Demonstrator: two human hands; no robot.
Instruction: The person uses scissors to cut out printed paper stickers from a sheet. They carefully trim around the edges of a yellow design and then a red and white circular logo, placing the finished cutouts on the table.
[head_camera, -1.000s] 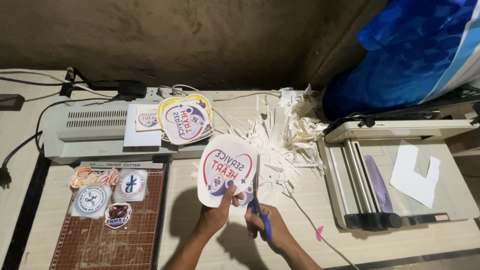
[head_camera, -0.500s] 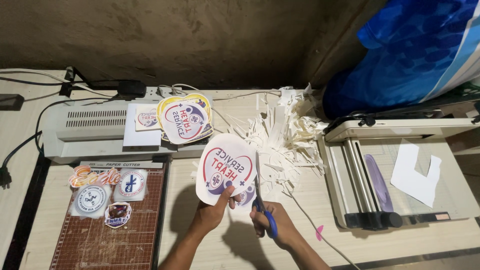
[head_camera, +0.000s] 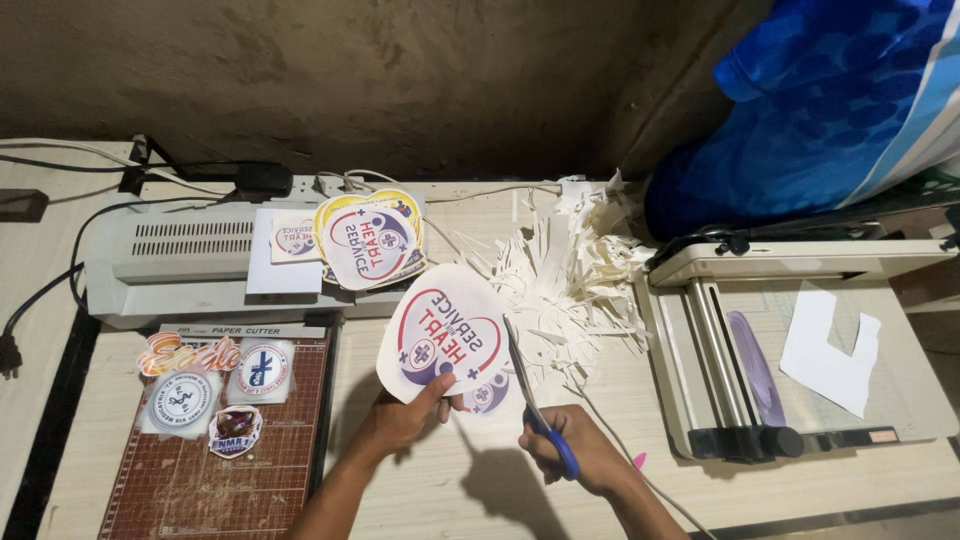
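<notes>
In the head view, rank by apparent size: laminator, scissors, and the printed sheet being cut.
1. Laminator, largest.
2. Printed sheet in the left hand.
3. Scissors in the right hand, smallest, partly hidden.

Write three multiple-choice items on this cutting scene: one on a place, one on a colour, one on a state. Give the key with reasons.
1. Where does the pile of paper trimmings lie?
A. On the brown cutting mat
B. Between the laminator and the paper trimmer
C. On the blue sheeting

2. What colour are the handles of the scissors?
A. Blue
B. Red
C. Black

3. What is the state of the printed sheet in the left hand?
A. Lying flat on the table
B. Rolled up
C. Held up, with the scissor blades at its edge

Key:
1 B, the white strips are heaped on the table between the grey laminator and the paper trimmer.
2 A, blue loops show in the right hand.
3 C, the left hand pinches its lower edge while the blades meet its right side.
</notes>
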